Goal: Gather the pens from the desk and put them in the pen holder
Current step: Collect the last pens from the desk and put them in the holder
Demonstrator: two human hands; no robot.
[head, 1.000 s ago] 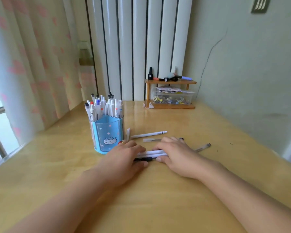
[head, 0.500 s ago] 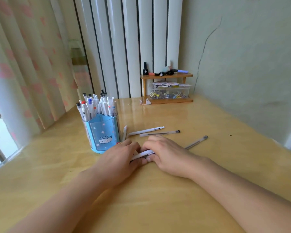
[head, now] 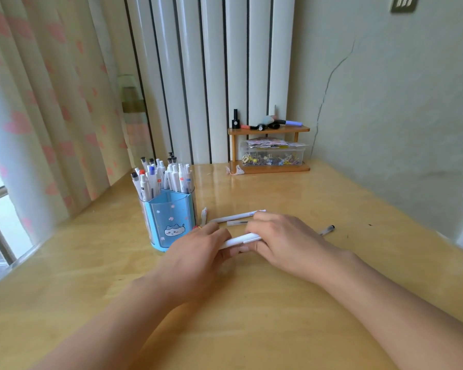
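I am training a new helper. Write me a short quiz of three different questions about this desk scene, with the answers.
1. True or false: the pen holder lies tipped on its side.
2. Which hands hold the white pens? A) left hand only B) right hand only C) both
3. Fill in: the black-tipped pen lies on the desk to the ___ of the right hand.

Key: 1 false, it stands upright. 2 C. 3 right.

blue cat-print pen holder (head: pixel 169 222), white pens (head: pixel 239 240)
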